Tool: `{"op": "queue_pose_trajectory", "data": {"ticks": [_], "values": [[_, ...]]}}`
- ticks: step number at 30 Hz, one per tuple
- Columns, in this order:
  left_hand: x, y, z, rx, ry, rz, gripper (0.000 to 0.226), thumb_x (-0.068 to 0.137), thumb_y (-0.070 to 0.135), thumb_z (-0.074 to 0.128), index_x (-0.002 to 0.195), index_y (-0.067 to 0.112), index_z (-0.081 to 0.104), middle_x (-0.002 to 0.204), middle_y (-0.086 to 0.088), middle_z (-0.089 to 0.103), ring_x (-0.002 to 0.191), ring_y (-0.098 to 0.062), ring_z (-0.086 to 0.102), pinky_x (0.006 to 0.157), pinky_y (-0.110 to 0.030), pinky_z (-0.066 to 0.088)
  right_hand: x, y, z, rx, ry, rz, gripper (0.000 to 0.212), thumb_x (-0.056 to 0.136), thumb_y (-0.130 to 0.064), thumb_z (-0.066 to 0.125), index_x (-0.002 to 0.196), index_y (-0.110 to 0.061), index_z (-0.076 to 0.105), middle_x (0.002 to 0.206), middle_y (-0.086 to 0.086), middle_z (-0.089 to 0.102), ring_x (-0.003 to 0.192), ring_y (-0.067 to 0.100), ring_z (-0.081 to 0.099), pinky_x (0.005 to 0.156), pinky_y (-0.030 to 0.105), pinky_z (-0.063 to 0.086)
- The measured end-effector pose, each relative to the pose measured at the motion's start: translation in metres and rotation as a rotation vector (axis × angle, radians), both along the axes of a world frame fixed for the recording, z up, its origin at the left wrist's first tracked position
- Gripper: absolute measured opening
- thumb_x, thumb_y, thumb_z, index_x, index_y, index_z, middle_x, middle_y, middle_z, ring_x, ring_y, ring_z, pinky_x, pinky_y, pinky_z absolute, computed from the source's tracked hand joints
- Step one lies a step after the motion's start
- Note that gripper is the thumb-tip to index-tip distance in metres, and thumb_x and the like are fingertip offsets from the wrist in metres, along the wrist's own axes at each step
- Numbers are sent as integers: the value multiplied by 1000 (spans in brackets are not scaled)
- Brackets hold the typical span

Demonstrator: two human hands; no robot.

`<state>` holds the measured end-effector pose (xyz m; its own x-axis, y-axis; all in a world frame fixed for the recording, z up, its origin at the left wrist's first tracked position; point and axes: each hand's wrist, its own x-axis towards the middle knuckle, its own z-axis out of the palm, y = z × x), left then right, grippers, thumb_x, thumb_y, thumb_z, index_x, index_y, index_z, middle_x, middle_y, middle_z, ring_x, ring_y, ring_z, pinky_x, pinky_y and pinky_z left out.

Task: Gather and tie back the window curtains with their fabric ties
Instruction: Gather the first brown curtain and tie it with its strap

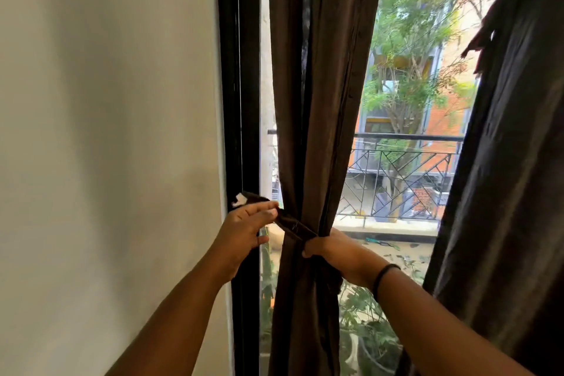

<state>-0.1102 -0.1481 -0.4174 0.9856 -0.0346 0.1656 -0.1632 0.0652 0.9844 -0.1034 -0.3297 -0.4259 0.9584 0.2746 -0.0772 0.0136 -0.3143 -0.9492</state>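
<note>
A dark brown curtain [317, 101] hangs gathered into a narrow bunch at the window's left side. A matching fabric tie [293, 224] runs slanting across its waist. My left hand [244, 232] pinches the tie's free end, which has a small white patch [239, 200], just left of the curtain. My right hand [332, 249] grips the bunched curtain and the tie's other part at the waist. A second dark curtain [512, 162] hangs loose at the right, with a fabric strip [482, 40] dangling from its edge.
A black window frame [241, 101] stands directly behind my left hand, with a plain white wall [106, 131] to its left. Through the glass I see a balcony railing [403, 168], trees and buildings. A black band sits on my right wrist.
</note>
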Motion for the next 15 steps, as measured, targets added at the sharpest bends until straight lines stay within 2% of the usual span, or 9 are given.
{"op": "queue_pose_trajectory", "data": {"ticks": [3, 6, 7, 9, 11, 12, 13, 14, 15], "values": [[4, 6, -3, -189, 13, 35, 20, 89, 14, 62, 108, 14, 69, 109, -7, 71, 106, -21, 65, 95, -41, 49, -2, 23, 1, -29, -22, 1, 33, 59, -10, 56, 90, -9, 67, 91, 12, 68, 84, 28, 64, 86, 44, 53], [9, 12, -5, -495, 127, -97, 28, 84, 20, 66, 108, 6, 67, 112, -15, 69, 108, -31, 64, 99, -46, 47, -4, 43, 3, -45, -50, 7, 31, 56, -9, 54, 85, -11, 65, 84, 9, 66, 77, 24, 63, 78, 37, 54], [12, 15, -4, -465, 106, -151, 37, 80, 26, 69, 110, 5, 66, 112, -16, 69, 108, -33, 64, 100, -48, 47, -5, 49, 4, -66, -71, -8, 31, 57, -9, 53, 85, -11, 65, 84, 9, 65, 78, 23, 63, 79, 37, 54], [13, 19, 0, -275, 12, -272, 56, 72, 37, 77, 115, 5, 65, 108, -17, 70, 103, -31, 67, 96, -46, 50, -6, 63, 7, -120, -118, -9, 26, 67, -4, 55, 90, -12, 63, 87, 10, 64, 81, 21, 63, 82, 38, 53], [13, 15, 7, -7, -49, -312, 68, 62, 37, 85, 117, 6, 60, 101, -11, 72, 93, -22, 70, 83, -35, 55, -7, 73, 8, -219, -191, 5, 20, 90, -5, 49, 106, -9, 60, 95, 8, 63, 88, 9, 64, 84, 24, 51], [14, 11, 10, 146, -65, -288, 70, 60, 35, 87, 118, 9, 56, 101, -6, 69, 89, -17, 69, 76, -27, 55, -5, 77, 8, -318, -230, 13, 29, 99, -18, 40, 121, -6, 54, 112, 11, 61, 105, 7, 61, 95, 19, 45], [20, 6, 10, 314, -93, -218, 71, 60, 35, 88, 117, 13, 52, 103, -1, 65, 89, -14, 66, 72, -22, 53, -4, 81, 7, -428, -265, -3, 46, 100, -31, 32, 135, -3, 44, 133, 16, 51, 126, 13, 49, 108, 20, 32], [24, 1, 11, 411, -119, -133, 70, 60, 34, 88, 117, 15, 51, 105, 0, 63, 90, -13, 64, 71, -21, 51, -5, 83, 8, -565, -290, -18, 52, 101, -33, 32, 140, 0, 36, 145, 18, 40, 137, 22, 37, 114, 27, 24], [32, -2, 10, 417, -134, -56, 63, 64, 30, 86, 116, 14, 54, 104, -1, 65, 89, -14, 64, 71, -22, 50, -5, 85, 8, -626, -333, -38, 49, 101, -27, 38, 142, -1, 33, 147, 19, 36, 137, 29, 34, 114, 33, 24]]}}
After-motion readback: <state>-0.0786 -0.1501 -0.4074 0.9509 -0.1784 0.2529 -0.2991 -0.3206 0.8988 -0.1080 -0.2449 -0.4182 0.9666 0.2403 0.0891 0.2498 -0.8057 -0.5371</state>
